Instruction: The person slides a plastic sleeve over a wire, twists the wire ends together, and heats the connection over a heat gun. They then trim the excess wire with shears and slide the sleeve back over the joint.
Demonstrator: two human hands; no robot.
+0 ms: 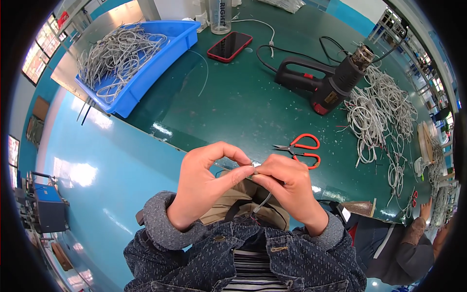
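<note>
Above the table's front edge, my left hand (pixel 199 182) and my right hand (pixel 292 190) meet fingertip to fingertip. The right thumb and forefinger pinch a thin grey cable (pixel 263 201), whose length hangs below the hand toward my lap. My left thumb and forefinger close on its end, where a tiny whitish bit shows; the fingers hide most of it. Just beyond my right hand, small scissors (pixel 291 146) with red handles lie on the green tabletop (pixel 219 112), blades pointing left.
A black heat gun (pixel 335 87) lies at the right, beside tangled grey cable bundles (pixel 369 121). Far left, a blue tray (pixel 151 73) holds more cables. A red-edged phone (pixel 230 46) and a clear bottle (pixel 220 19) are at the back. Another person's arm (pixel 416 231) reaches in at right.
</note>
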